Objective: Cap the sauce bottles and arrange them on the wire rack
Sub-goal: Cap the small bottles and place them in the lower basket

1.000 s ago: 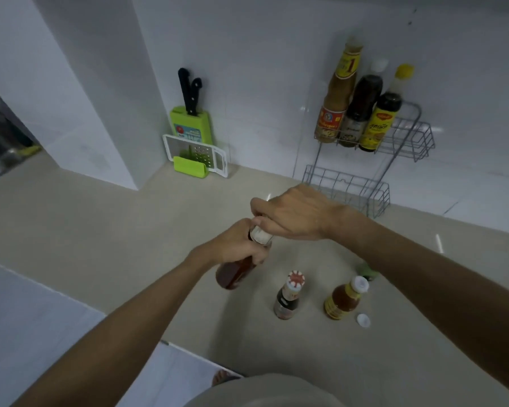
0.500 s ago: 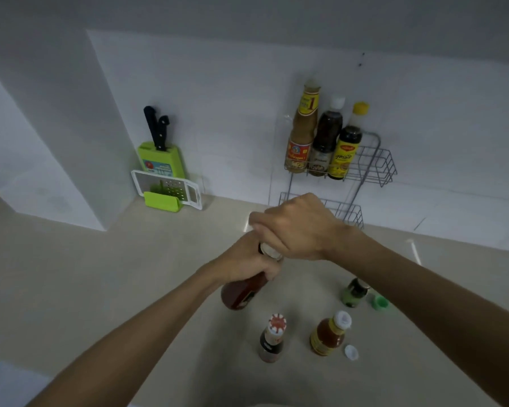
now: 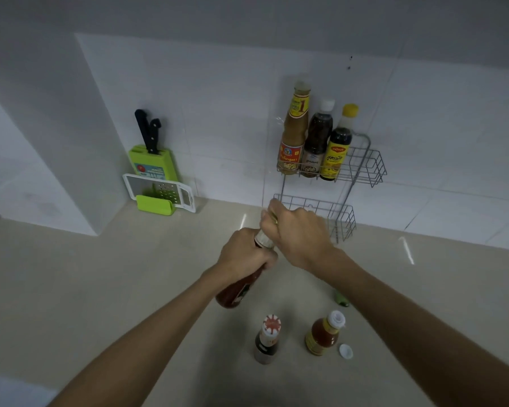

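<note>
My left hand point(image 3: 244, 257) grips a red sauce bottle point(image 3: 235, 293) by its upper body, tilted in the air above the counter. My right hand point(image 3: 299, 235) is closed over the bottle's top, hiding the cap. On the counter below stand a dark bottle with a red-and-white cap point(image 3: 267, 342) and an orange sauce bottle point(image 3: 323, 336) with a white top. A loose white cap point(image 3: 346, 351) lies beside it. A two-tier wire rack point(image 3: 368, 168) stands against the wall, with three bottles point(image 3: 315, 142) on its upper shelf.
A green knife block with black-handled knives point(image 3: 153, 163) and a white-and-green grater point(image 3: 159, 195) lean against the wall at the left. A green thing point(image 3: 342, 299) peeks out from under my right forearm. A white pillar juts out at the far left.
The view has tilted up and the rack sits higher in frame. My hands stay on the red bottle; the small green bottle seen earlier is now mostly hidden by my right forearm.
</note>
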